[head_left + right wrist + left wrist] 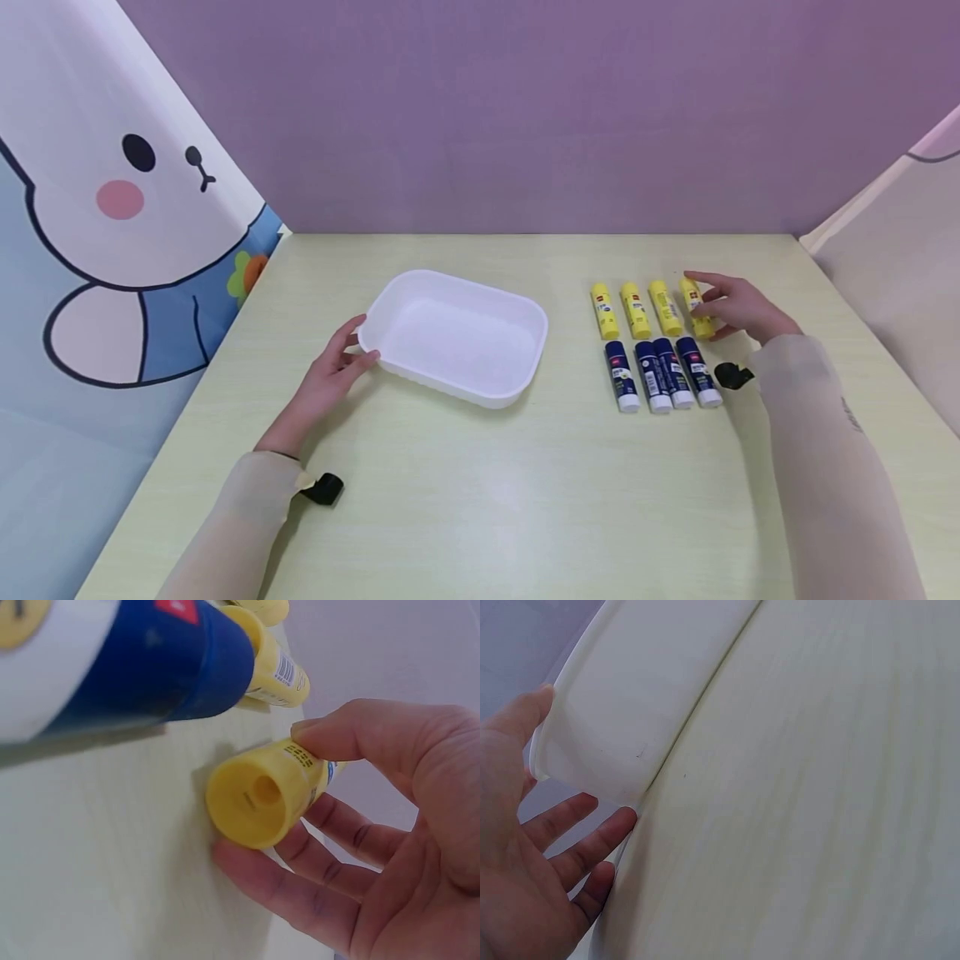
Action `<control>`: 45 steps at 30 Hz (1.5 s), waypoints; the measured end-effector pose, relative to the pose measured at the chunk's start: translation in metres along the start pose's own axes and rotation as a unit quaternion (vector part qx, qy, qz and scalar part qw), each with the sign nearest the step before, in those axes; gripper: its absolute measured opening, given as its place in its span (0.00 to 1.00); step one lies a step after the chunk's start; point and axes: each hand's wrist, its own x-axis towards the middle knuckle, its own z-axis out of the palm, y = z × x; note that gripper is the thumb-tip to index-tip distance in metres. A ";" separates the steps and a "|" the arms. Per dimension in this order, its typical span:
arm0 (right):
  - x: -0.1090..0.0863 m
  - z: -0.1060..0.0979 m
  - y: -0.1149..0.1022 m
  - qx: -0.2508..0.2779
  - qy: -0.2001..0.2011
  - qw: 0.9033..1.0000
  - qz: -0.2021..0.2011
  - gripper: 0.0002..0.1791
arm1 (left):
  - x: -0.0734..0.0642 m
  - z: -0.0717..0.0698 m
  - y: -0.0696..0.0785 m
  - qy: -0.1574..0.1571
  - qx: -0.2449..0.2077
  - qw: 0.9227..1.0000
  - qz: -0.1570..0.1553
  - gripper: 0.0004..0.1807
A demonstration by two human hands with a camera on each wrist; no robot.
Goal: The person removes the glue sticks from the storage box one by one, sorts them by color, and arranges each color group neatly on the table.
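Observation:
A white plastic basin [453, 333] stands left of the middle of the table. At its left corner my left hand [326, 379] holds it, thumb against the rim [541, 754] and the other fingers spread along its end. On the right, my right hand [738, 310] pinches the rightmost yellow glue stick [690, 293] between thumb and fingers. That stick lies on its side, its hollow round end [247, 804] facing the right wrist camera. Several more yellow glue sticks [635, 310] lie to its left in a row.
Nearer than the yellow row, several dark blue glue sticks with white ends [621, 373] lie side by side, the middle two close together. A purple panel [525, 117] rises behind the table. A cartoon-printed cloth [150, 250] borders the left side, and a pale one [900, 242] the right.

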 end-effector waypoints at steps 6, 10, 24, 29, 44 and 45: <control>0.004 0.003 -0.003 0.004 -0.008 1.000 0.009 0.44 | 0.000 0.000 -0.001 0.000 -0.002 1.000 0.001 0.37; 0.006 0.003 -0.003 -0.010 -0.015 1.000 0.011 0.43 | 0.000 0.000 -0.001 -0.002 -0.002 1.000 -0.001 0.37; 0.012 0.006 -0.001 0.011 -0.022 1.000 0.012 0.44 | 0.000 0.000 0.002 -0.001 0.003 1.000 -0.002 0.37; 0.011 0.005 0.003 0.020 -0.024 0.999 0.015 0.46 | 0.000 0.001 0.000 0.001 0.002 1.000 0.002 0.36; 0.009 0.004 0.008 0.030 -0.013 0.999 0.020 0.50 | 0.002 0.001 -0.002 0.001 0.002 1.000 -0.001 0.37; 0.009 0.004 0.008 0.028 -0.013 0.999 0.021 0.50 | 0.002 0.001 -0.002 0.000 0.002 1.000 -0.001 0.37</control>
